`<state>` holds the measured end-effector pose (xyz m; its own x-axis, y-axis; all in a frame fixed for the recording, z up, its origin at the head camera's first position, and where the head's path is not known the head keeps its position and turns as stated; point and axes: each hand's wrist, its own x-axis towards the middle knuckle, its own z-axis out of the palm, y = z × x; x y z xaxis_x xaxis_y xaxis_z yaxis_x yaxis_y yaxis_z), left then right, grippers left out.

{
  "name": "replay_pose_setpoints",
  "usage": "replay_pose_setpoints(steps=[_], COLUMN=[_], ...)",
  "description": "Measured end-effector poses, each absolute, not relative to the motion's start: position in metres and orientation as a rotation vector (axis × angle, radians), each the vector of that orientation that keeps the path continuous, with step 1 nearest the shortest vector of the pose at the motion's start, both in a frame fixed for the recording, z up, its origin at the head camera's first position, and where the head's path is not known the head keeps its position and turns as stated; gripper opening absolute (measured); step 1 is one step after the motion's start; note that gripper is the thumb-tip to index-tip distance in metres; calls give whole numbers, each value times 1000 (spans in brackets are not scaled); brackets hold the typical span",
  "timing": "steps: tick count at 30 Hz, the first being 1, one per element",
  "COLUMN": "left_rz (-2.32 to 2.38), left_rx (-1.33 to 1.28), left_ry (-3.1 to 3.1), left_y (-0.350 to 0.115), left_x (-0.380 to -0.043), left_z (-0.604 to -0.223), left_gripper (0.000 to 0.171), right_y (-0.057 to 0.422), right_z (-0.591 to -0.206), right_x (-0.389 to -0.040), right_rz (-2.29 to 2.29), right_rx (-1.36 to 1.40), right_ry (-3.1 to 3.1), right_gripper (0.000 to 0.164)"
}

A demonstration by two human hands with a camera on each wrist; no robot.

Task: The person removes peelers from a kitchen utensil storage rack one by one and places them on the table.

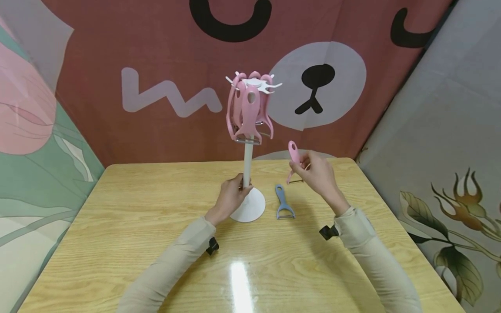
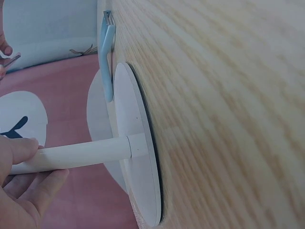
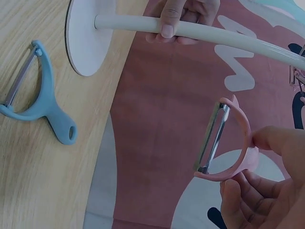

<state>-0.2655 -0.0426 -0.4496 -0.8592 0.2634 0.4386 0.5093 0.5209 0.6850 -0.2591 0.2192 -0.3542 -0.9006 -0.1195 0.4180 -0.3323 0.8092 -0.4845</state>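
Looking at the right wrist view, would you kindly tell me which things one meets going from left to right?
Blue peeler, round white base of the stand, left hand on the pole, pink peeler, right hand holding that peeler.

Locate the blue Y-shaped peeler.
In the head view, the blue Y-shaped peeler lies on the wood-grained table, just right of the white stand's round base.
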Motion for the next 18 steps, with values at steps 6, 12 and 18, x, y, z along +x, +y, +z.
replay_pose_setpoints(steps=[6,12,18], left_rz=[-1262,-1257,-1260], left_rx=[-651,-653,-657], left_ry=[-2466,-2480,-2473], left_y=[-43,-43,-43], left_x=[-264,-264,-265], left_z=[-449,-450,-451], left_gripper=[11,12,11], right_y=[220,223,225], right_z=[-356,-360,-361], right_x=[-258,-256,-256], right_rz=[781,770,768], right_rx=[331,333,312], right_ry=[-2652,-2674,-2690], right_gripper=[32,33,33])
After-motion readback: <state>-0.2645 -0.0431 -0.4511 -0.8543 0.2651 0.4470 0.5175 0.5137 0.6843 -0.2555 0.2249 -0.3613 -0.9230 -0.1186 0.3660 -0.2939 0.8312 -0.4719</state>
